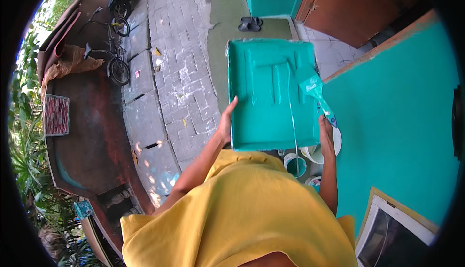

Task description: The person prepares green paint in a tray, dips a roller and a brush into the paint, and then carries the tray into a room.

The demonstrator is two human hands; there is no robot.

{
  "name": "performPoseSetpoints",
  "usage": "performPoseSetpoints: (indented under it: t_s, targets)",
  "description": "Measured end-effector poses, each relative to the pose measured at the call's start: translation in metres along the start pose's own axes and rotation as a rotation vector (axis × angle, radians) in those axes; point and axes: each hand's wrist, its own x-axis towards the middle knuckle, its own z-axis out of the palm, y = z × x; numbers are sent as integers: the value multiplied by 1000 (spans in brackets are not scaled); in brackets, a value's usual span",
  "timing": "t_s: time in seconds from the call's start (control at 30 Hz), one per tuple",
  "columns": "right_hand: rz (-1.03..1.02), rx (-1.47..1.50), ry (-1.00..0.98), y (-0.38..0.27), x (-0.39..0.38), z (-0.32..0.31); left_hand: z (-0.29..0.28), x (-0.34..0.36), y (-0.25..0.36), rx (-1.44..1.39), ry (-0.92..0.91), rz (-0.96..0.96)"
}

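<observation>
I hold a teal paint-coated tray [259, 126] out in front of me. My left hand [226, 124] grips its left edge and my right hand [327, 133] its right edge. A paint roller [271, 63] lies in the upper part of the tray, its thin handle running down over the near edge. A paint-smeared brush [314, 87] rests across the upper right corner, its handle just above my right thumb. Below the tray are a white bucket [334, 141] and a smaller paint container [290, 167], both partly hidden.
A teal wall [387, 121] and brown door [348, 0] are at right, dark sandals [249, 26] on the step ahead. A paved path [179, 73] runs along my left, with a bicycle [116, 68], motorbike [118, 0] and low dark wall [82, 155] beside it.
</observation>
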Motion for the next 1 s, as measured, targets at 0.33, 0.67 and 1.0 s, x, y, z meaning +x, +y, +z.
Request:
performPoseSetpoints:
  t_s: [0.33,0.67,1.0]
  targets:
    - [134,112,228,-80,181,-22,98,217,162,129,-124,-112]
    - [258,189,375,-149,337,-84,233,389,272,147,-296,-265]
    - [244,192,713,-219,459,-104,341,560,338,245,-448,-433]
